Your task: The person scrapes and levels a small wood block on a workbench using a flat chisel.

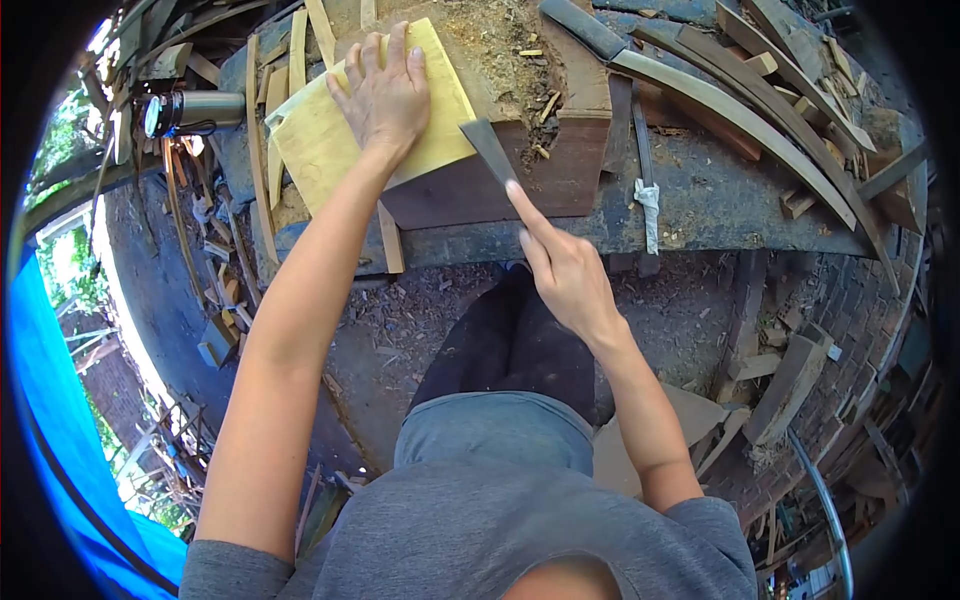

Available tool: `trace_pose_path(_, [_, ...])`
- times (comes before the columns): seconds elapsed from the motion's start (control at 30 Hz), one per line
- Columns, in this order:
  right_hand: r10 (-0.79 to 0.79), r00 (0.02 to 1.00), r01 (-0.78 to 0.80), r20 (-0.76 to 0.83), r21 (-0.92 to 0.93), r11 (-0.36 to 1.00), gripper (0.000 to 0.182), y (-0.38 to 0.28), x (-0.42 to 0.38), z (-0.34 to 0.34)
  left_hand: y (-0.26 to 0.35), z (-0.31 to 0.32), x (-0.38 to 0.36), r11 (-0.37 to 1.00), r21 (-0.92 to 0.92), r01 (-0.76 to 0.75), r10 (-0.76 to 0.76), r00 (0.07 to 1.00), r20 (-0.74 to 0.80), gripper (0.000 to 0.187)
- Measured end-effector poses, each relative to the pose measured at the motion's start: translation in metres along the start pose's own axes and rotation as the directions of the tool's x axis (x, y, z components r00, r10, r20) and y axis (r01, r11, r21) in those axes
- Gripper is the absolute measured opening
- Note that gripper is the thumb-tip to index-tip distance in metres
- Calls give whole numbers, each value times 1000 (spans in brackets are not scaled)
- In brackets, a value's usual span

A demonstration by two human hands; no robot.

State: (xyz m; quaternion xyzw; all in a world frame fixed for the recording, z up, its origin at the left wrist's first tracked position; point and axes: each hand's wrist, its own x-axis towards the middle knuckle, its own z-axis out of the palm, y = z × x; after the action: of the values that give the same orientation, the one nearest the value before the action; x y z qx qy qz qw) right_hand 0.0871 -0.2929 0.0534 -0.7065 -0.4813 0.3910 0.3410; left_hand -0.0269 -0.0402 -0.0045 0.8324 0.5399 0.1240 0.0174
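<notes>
My left hand [388, 92] lies flat on a yellow wooden board [305, 145], fingers spread near its far edge. The board rests at a slant over a thick dark reddish-brown wood block [450, 195]. In my right hand [570, 275] is a flat, dark metal blade [487, 150], my index finger stretched along it and its handle hidden in my grip. The blade widens toward its squared far end, which overlaps the board's right edge in this view. The block's top [500, 50] is rough and pitted, with wood chips in a hollow.
A metal flask [195, 113] lies at the left among wood strips [256, 150]. On the right of the workbench [700, 215] are a tool with a cloth-wrapped end [648, 215] and long curved wood pieces [760, 120]. Offcuts lean below right [785, 390]; a blue tarp [50, 370] hangs left.
</notes>
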Motion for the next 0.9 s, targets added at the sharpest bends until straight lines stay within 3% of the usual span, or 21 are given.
trace_pose_path(0.1, [23, 1000, -23, -6, -59, 998, 57, 1, -18, 0, -2, 5, -4, 1000, 3, -15, 15, 1000, -22, 51])
trace_pose_path(0.17, [18, 999, -26, -36, -231, 972, 57, -2, -7, 1, -2, 6, 1, 999, 47, 22, -19, 999, -45, 50])
trace_pose_path(0.27, [-34, 993, -6, -110, -347, 938, 56, -3, -14, 9, -3, 7, 1, 999, 46, 7, -5, 999, -46, 51])
trace_pose_path(0.53, [-101, 980, 30, -172, -373, 927, 55, -12, 18, 13, -2, 4, 0, 1000, 21, -13, 13, 999, -39, 51])
trace_pose_path(0.63, [-73, 989, 11, -131, -424, 906, 54, -6, -4, 10, -2, 4, 3, 1000, 13, -11, 11, 999, -51, 51])
trace_pose_path(0.73, [-22, 993, -19, -114, -349, 937, 54, -5, -14, 9, -2, 5, -4, 1000, 7, 3, -3, 1000, -29, 50])
trace_pose_path(0.9, [-118, 973, 28, -199, -405, 914, 54, -7, 28, 19, -1, 5, 1, 1000, 13, -13, 14, 997, -72, 50])
